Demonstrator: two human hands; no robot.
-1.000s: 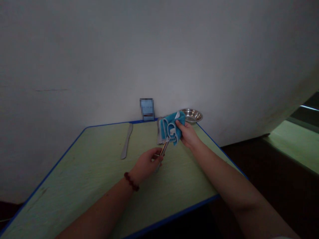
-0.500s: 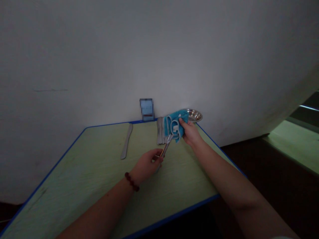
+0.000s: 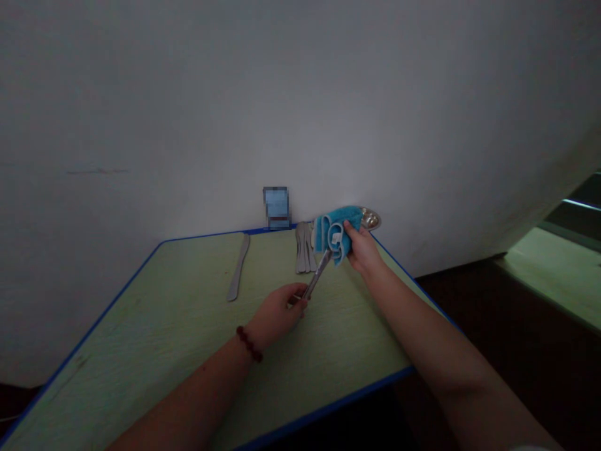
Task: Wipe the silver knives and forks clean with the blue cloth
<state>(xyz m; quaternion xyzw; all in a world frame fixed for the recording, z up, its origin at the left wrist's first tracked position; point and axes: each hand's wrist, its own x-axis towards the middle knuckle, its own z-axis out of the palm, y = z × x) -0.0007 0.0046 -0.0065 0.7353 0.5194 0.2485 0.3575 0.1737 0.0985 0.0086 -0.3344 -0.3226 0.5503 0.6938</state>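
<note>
My left hand (image 3: 280,308), with a dark red bead bracelet at the wrist, is closed around one end of a metal table knife (image 3: 319,272). The knife slants up and away to the right, and its far end meets a blue cloth (image 3: 346,217) with pale edging. Bunched in folds, that cloth is gripped by my right hand (image 3: 366,249), thumb on top. Behind the cloth lie several metal knives (image 3: 303,249) side by side, partly covered from view. Another table knife (image 3: 238,268) lies alone to the left.
A shiny metal bowl (image 3: 372,218) stands at the table's far right corner, partly hidden by the cloth. A blurred-out, upright dark-framed device (image 3: 277,205) leans at the wall (image 3: 300,94). The pale green table (image 3: 159,326) has a blue edge.
My right hand and the cloth have shifted slightly to the right, toward the knife's far end. More of the knives behind show. My left hand has barely moved.
</note>
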